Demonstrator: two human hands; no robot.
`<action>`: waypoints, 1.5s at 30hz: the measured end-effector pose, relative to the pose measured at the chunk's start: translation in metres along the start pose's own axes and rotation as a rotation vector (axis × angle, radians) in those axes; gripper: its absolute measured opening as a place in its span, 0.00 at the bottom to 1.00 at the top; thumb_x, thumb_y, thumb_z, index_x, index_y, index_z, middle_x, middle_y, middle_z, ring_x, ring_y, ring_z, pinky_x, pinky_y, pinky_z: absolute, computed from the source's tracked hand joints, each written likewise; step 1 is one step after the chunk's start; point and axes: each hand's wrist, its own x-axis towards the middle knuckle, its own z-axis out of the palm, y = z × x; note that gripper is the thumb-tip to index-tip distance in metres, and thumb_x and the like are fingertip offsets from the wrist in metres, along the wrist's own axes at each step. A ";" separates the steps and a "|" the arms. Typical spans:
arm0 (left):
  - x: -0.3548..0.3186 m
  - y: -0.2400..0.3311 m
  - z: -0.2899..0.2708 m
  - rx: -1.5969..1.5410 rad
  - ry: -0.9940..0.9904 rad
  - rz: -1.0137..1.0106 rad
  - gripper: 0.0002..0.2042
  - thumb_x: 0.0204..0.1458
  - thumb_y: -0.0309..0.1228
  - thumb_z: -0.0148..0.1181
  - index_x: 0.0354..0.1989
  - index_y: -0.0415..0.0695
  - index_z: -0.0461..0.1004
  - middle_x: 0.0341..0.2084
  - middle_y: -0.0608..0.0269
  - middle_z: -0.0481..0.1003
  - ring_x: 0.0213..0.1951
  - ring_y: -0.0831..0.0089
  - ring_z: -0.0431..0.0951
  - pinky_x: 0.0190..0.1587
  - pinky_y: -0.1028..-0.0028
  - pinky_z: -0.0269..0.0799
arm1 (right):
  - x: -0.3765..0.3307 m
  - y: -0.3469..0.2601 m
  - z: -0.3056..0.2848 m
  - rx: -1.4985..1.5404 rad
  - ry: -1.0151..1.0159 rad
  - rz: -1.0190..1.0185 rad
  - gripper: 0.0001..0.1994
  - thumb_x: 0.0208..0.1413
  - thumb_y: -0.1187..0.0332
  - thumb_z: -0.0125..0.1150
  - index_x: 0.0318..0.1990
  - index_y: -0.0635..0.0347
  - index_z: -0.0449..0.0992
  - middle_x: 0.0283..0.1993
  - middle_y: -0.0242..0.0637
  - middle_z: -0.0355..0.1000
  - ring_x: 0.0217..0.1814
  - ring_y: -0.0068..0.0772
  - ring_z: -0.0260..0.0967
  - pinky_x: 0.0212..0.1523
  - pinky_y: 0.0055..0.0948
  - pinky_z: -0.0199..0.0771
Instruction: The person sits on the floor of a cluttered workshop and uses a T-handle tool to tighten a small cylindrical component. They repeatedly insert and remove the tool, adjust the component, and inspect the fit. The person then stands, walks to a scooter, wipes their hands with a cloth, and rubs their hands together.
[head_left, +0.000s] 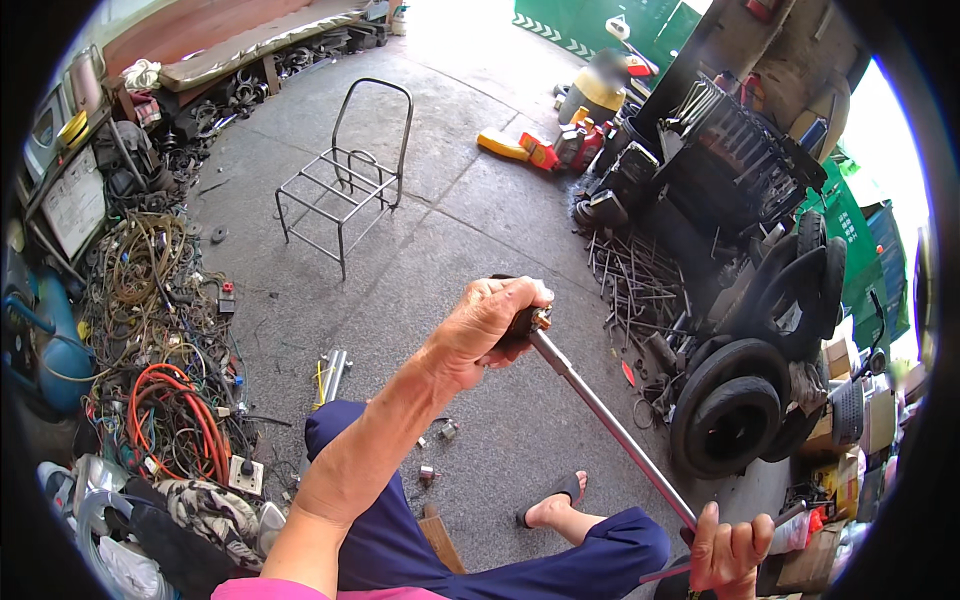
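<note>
Silvery metal rod (620, 420) slants above the grey floor (540, 430), its upper end meeting a dark fitting (518, 332) that the left hand (488, 320) clasps with closed fingers, while the right hand (728, 550) curls its fingers tightly around the lower end. Beneath, I see small metal pieces (428, 474) near a sandalled foot (553, 508); farther out stand a bare chair frame (341, 224) and black tyres (710, 390).

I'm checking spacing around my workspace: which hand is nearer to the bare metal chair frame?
The left. The left hand is below and right of the chair frame in the picture; the right hand is farther off, at lower right.
</note>
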 end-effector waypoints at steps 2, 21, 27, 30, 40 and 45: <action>0.003 0.001 0.000 -0.007 0.065 -0.007 0.13 0.51 0.38 0.57 0.21 0.42 0.71 0.09 0.70 0.65 0.07 0.86 0.59 0.07 0.84 0.49 | 0.001 0.002 -0.002 -0.005 -0.031 0.000 0.10 0.59 0.68 0.55 0.39 0.65 0.78 0.17 0.29 0.59 0.17 0.27 0.55 0.35 0.33 0.65; 0.003 -0.006 -0.018 -0.225 0.064 0.105 0.22 0.53 0.51 0.55 0.29 0.40 0.75 0.18 0.59 0.74 0.15 0.74 0.74 0.11 0.82 0.58 | -0.025 -0.094 -0.003 1.810 0.051 1.597 0.15 0.62 0.64 0.51 0.38 0.73 0.75 0.22 0.37 0.69 0.21 0.23 0.61 0.28 0.25 0.65; -0.004 -0.003 -0.015 0.004 0.191 0.206 0.24 0.51 0.54 0.57 0.17 0.44 0.72 0.12 0.62 0.72 0.11 0.78 0.71 0.10 0.85 0.58 | -0.022 -0.103 -0.005 1.929 0.016 1.543 0.16 0.61 0.63 0.54 0.33 0.73 0.74 0.22 0.38 0.70 0.21 0.22 0.62 0.26 0.23 0.65; -0.003 -0.008 -0.010 0.075 0.240 0.329 0.25 0.51 0.55 0.57 0.16 0.44 0.72 0.11 0.63 0.71 0.12 0.79 0.71 0.11 0.84 0.61 | -0.018 -0.103 -0.006 1.939 -0.036 1.555 0.17 0.60 0.63 0.55 0.30 0.73 0.74 0.22 0.41 0.71 0.20 0.24 0.63 0.26 0.24 0.67; -0.004 -0.007 -0.014 0.219 0.187 0.431 0.18 0.52 0.47 0.59 0.21 0.45 0.76 0.14 0.66 0.71 0.17 0.82 0.72 0.16 0.82 0.64 | -0.011 -0.109 0.001 1.739 0.030 1.427 0.15 0.61 0.64 0.53 0.33 0.71 0.72 0.19 0.38 0.67 0.20 0.27 0.63 0.28 0.27 0.68; 0.000 -0.002 -0.034 -0.060 0.227 0.009 0.22 0.51 0.55 0.56 0.22 0.47 0.70 0.15 0.66 0.72 0.15 0.78 0.70 0.11 0.80 0.53 | -0.014 -0.120 0.001 1.843 0.196 1.350 0.14 0.63 0.64 0.49 0.28 0.62 0.67 0.14 0.29 0.55 0.15 0.23 0.51 0.23 0.25 0.61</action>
